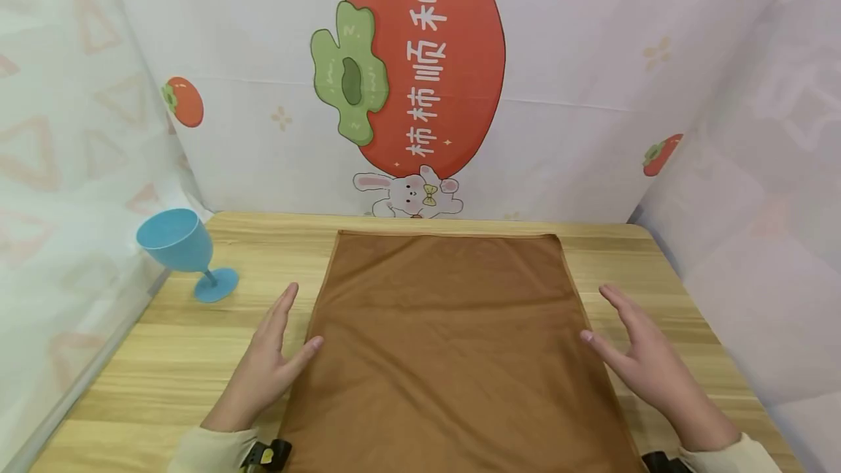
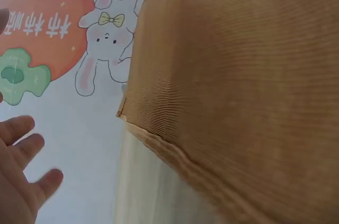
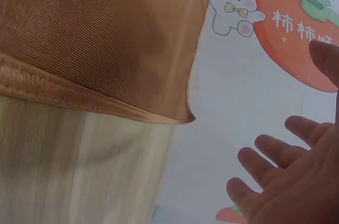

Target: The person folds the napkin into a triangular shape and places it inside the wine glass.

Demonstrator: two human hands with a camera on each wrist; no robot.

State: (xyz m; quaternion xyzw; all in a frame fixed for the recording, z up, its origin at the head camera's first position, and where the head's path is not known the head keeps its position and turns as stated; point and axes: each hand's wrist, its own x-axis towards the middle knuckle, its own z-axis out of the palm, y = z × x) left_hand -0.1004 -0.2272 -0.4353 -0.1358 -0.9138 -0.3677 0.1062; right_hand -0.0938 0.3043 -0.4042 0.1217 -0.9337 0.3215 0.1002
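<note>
The cloth (image 1: 447, 371) is spread on the table (image 1: 611, 261), which is left exposed past the cloth's far and side edges. It is flanked by the left hand (image 1: 263, 367) and right hand (image 1: 647, 363), fingers extended. The cup (image 1: 180, 243) is stood left of it.

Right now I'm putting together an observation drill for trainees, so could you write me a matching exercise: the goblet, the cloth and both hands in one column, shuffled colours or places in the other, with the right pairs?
Things:
1. Goblet
2. Cloth
3. Left hand
4. Right hand

Descriptions:
A. By the cloth's right edge, fingers extended
B. Brown, spread over the middle of the table
C. By the cloth's left edge, on the goblet's side
D. Blue, near the table's left edge

Right pairs: 1-D, 2-B, 3-C, 4-A
</note>
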